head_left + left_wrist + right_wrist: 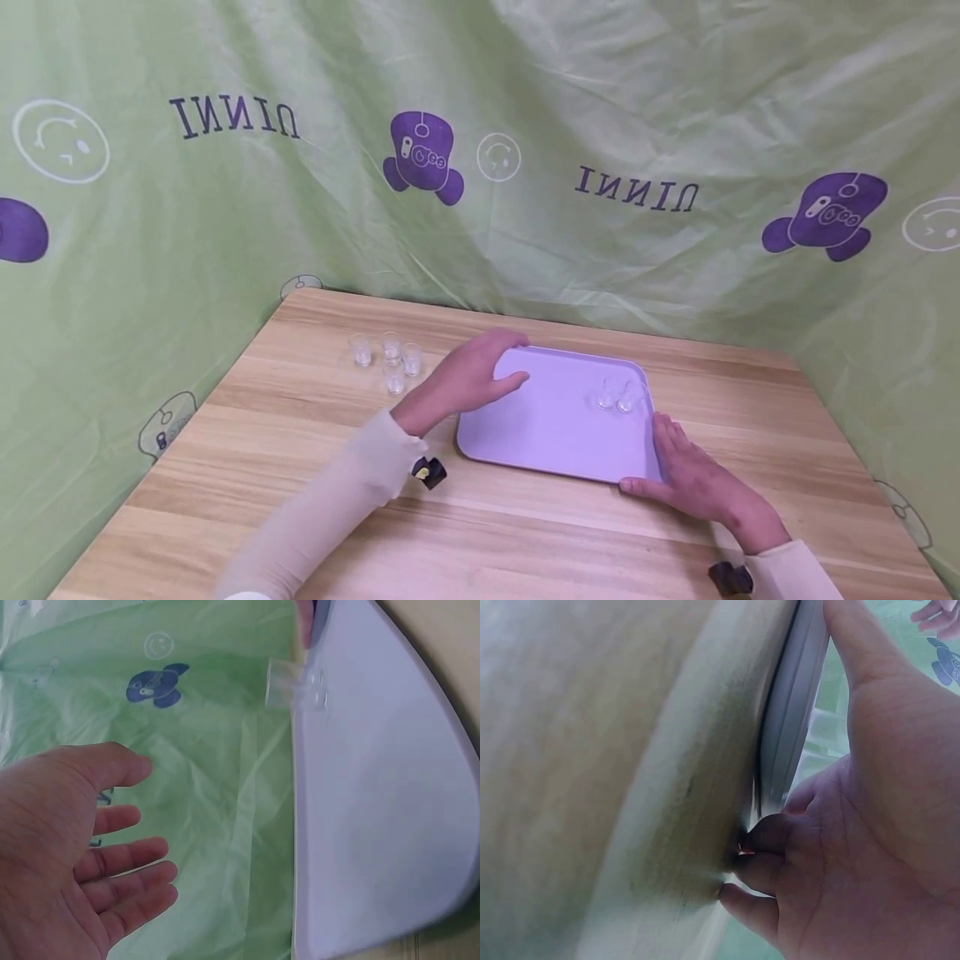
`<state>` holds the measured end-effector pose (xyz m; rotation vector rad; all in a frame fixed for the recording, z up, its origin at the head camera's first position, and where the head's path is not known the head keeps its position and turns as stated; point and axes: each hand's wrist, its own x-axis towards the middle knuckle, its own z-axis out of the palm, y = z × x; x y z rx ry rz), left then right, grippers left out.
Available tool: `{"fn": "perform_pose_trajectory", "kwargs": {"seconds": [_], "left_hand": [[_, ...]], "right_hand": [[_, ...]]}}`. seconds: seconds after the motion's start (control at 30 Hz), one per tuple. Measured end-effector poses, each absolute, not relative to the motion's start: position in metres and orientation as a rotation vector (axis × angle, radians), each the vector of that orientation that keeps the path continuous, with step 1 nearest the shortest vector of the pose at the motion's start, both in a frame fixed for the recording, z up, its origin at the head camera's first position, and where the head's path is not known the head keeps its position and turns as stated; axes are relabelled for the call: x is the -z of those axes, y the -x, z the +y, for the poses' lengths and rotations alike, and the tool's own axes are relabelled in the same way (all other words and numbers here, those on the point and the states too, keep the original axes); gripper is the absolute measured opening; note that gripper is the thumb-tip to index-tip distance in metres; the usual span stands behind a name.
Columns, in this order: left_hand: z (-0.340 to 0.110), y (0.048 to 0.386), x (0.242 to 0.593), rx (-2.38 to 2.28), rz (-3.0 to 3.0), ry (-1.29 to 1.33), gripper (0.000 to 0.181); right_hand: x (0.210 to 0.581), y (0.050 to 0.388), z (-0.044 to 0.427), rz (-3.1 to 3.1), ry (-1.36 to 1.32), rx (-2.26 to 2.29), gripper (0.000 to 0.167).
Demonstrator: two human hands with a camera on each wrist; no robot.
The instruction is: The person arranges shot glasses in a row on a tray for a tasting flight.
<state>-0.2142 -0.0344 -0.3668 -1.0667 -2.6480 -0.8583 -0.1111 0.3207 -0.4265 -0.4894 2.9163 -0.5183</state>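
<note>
A pale purple tray (555, 417) lies on the wooden table, with two small clear glasses (617, 397) near its right end. My left hand (472, 371) hovers about the tray's left end, fingers spread and loosely bent; the left wrist view shows nothing in that hand (90, 855). At the near right corner, my right hand (693, 479) holds the tray, its thumb at the front edge and its fingers along the right side. In the right wrist view, the tray's rim (791, 712) passes between thumb and fingers, and the lower fingertips meet the tabletop.
Several more clear small glasses (393, 362) stand in a cluster on the table (300, 433), left of the tray. A green printed cloth (525, 83) hangs behind and beside the table.
</note>
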Motion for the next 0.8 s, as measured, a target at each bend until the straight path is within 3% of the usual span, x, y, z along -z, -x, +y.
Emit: {"fn": "perform_pose_trajectory", "kwargs": {"seconds": [0.8], "left_hand": [[-0.132,0.213,0.37,0.783,-2.677,0.749,0.051]], "right_hand": [[0.427,0.111,0.323,2.912,0.492,0.556,0.12]]}}
